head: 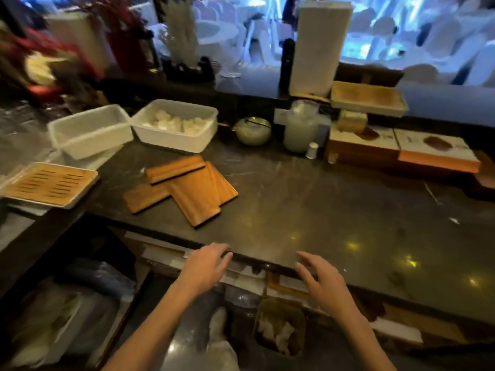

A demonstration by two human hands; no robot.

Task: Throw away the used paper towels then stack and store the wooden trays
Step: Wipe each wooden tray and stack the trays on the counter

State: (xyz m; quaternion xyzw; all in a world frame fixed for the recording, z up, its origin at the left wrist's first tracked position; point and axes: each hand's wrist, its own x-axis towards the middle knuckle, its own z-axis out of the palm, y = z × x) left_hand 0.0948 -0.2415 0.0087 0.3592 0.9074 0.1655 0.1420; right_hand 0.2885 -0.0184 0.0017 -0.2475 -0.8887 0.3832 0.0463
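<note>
Several small wooden trays point(184, 187) lie in a loose overlapping pile on the dark stone counter point(308, 210), left of centre. My left hand point(206, 266) hovers at the counter's front edge with fingers spread and nothing in it. My right hand point(324, 279) is beside it, also spread and empty. On the floor under the counter stands a small brown bin point(280, 328) with crumpled white paper towels point(278, 332) inside.
Two white plastic tubs sit at the back left, one empty point(89, 131), one holding white rolled cloths point(175, 124). A slatted wooden tray point(49, 183) rests on a metal pan at far left. Jars, boxes and a raised tray point(368, 99) line the back right.
</note>
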